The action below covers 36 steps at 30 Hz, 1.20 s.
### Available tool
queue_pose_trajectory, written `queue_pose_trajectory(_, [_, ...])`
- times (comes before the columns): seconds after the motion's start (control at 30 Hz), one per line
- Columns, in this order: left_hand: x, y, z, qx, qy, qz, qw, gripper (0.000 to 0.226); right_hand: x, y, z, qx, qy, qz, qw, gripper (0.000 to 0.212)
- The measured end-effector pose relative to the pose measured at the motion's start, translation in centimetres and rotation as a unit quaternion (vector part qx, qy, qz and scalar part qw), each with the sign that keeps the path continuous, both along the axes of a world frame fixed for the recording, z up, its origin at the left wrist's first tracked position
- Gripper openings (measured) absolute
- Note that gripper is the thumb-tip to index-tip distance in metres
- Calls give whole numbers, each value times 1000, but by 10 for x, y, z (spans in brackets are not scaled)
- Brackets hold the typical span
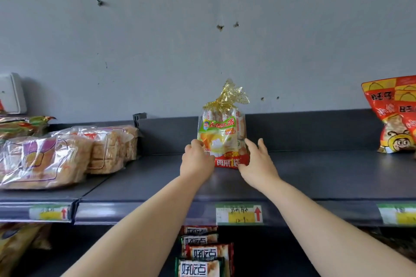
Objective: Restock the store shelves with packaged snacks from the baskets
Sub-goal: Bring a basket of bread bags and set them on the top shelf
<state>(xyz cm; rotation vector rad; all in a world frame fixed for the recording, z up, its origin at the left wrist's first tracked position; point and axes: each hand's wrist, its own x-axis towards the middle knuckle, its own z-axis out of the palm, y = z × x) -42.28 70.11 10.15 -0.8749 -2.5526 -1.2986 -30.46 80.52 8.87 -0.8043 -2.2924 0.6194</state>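
Observation:
A snack bag (pixel 222 135) with a green and yellow label, a red bottom band and a gold tied top stands upright on the dark top shelf (pixel 315 175), close to its back wall. My left hand (pixel 197 158) grips the bag's lower left side with curled fingers. On the bag's lower right side my right hand (pixel 258 162) lies with straight, spread fingers touching it. Both forearms reach up from below.
Clear bags of baked squares (pixel 45 159) lie stacked at the shelf's left. A red and yellow snack bag (pixel 396 117) stands at the far right. Price tags (pixel 238 213) line the shelf's front edge. Packets (pixel 202 254) stand on the shelf below.

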Motion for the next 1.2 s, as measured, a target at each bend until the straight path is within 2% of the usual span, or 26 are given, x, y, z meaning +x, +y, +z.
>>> queue_pose_trajectory(0.27, [54, -49, -9, -24, 34, -40, 998, 45, 56, -71, -24, 81, -69, -12, 994, 68])
queue_pose_trajectory(0.47, [99, -84, -24, -42, 103, -76, 991, 48, 91, -100, -47, 145, -123, -20, 981, 67])
queue_pose_trajectory(0.67, [129, -122, -69, -137, 139, -63, 979, 48, 132, -120, -89, 156, -198, -12, 968, 68])
queue_pose_trajectory(0.87, [164, -162, -137, -272, 59, -50, 959, 52, 187, -141, -153, 93, -288, 33, 953, 67])
queue_pose_trajectory(1.2, [232, -237, -230, -362, -65, -68, 927, 49, 253, -201, -248, 24, -379, 103, 919, 64])
